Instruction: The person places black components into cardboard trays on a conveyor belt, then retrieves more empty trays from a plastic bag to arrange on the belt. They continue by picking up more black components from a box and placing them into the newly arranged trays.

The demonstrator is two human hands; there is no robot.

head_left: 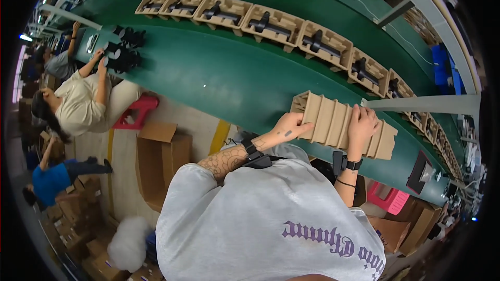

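Note:
Nested brown moulded-pulp trays form a stack (pixel 329 120), which lies on its side along the near edge of the green bench in front of me. My left hand (pixel 292 128) grips the stack near its left end, thumb on the near side, with the other fingers mostly hidden. Over the stack's right half lies my right hand (pixel 362 129), its fingers curled over the upper edge. Beyond my hands, a row of similar single trays (pixel 273 27) runs along the bench, each holding a black part with a tube-like shape.
A metal post (pixel 422 104) rises just right of my right hand. The green bench top (pixel 192 73) stretches left to a seated person (pixel 86 101) handling black parts (pixel 121 58). Cardboard boxes (pixel 151 166) and pink stools (pixel 138 113) stand on the floor behind me.

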